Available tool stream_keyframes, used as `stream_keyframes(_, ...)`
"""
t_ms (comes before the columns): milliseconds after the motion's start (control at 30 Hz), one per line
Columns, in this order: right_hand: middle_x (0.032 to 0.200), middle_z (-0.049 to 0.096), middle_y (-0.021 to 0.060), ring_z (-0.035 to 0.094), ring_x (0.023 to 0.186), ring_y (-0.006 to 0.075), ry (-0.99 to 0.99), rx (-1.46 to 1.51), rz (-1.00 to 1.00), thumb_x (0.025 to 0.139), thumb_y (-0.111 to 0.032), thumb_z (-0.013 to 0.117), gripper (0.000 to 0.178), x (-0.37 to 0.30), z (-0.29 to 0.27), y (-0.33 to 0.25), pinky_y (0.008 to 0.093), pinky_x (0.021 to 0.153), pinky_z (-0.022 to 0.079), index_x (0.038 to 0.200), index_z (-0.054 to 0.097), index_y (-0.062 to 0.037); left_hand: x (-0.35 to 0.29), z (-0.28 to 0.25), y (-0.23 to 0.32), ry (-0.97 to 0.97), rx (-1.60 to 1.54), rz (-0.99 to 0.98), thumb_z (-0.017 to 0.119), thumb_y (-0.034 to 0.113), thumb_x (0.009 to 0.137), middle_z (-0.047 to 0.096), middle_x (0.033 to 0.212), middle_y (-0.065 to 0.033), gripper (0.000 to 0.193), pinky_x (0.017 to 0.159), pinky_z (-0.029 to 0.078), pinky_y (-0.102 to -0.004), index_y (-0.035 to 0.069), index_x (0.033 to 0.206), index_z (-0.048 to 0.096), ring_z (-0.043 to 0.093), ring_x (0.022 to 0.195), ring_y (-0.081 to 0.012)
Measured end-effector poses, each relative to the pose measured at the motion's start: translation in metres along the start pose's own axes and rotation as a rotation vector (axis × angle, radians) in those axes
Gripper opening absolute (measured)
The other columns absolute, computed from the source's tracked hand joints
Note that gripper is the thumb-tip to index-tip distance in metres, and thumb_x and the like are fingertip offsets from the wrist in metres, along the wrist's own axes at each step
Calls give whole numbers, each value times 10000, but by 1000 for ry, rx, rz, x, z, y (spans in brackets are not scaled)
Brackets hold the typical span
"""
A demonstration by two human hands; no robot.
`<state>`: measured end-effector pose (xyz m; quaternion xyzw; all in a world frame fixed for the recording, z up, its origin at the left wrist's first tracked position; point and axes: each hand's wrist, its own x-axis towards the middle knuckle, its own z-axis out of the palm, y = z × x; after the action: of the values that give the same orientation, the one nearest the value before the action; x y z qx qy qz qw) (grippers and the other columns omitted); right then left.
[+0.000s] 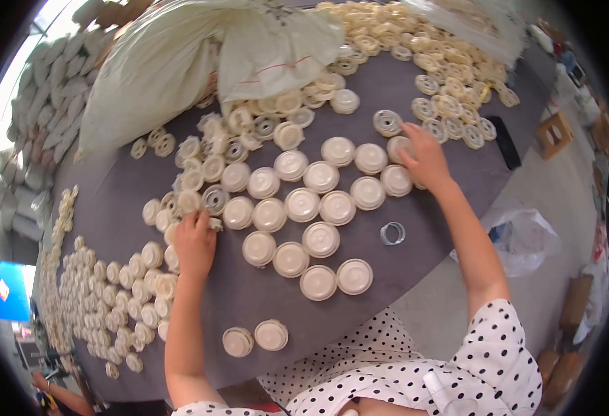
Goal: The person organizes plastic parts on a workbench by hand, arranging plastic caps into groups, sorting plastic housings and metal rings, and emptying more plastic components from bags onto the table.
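Observation:
Round cream plastic discs lie across the grey-covered table, with the middle group, such as one disc [302, 205], set close together in loose rows. My right hand [425, 158] is at the right end of these rows, its fingers closed on the edge of a cream disc [398, 148]. Just beyond it sits a disc with a metallic-looking centre [387, 122]. At the left pile my left hand [195, 244] has bent fingers around a small cream piece [215, 224], partly hidden by them. Beside those fingertips lies another metallic-centred disc [215, 200].
A large white sack [159, 76] rests at the back over the pile. More cream parts [450, 83] are heaped at the far right, near a black phone-like slab [505, 142]. A shiny ring [392, 234] lies near the front edge. Another person's hand [39, 380] shows at lower left.

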<state>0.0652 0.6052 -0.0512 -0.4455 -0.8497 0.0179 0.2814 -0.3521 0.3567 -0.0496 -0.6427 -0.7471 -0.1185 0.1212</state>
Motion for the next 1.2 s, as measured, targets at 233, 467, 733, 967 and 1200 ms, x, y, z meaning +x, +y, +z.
stream_keyframes(233,1102,599,150,554,1049,305,86,425,-25,782,-14,594,332,-64,-46,-76,367,915,416,1114,582,-15,-27,-26,33,-37,-115,109,697,81,603,570,1049,-120,380,832,412,-423,49,943,531,547,946,-304)
stream_keyframes(467,1099,596,138,548,1036,292,84,419,81,773,25,566,314,-142,-53,-73,361,921,408,1084,592,-3,-21,-44,39,-321,-463,-92,768,185,649,564,1042,-120,507,882,414,-400,45,1076,532,553,997,-302)
stream_keyframes(733,1108,593,134,543,1032,299,83,339,110,785,-14,549,268,-174,-38,-76,389,922,396,1048,595,-3,54,-2,6,0,-252,-140,779,317,668,572,1070,-114,547,844,426,-392,56,1106,580,548,1015,-294)
stream_keyframes(967,1092,597,145,544,1031,313,85,311,108,782,-19,545,254,-176,-35,-73,387,927,398,1029,600,5,36,17,2,49,-336,-13,697,229,750,577,1164,-110,399,900,406,-407,74,1104,599,533,1074,-301)
stream_keyframes(1200,1082,601,147,548,1018,312,85,335,119,779,-18,544,236,-170,-32,-77,388,916,403,1007,606,2,35,20,-13,93,-65,139,652,148,768,579,1195,-78,320,975,349,-447,85,1080,612,524,1104,-280)
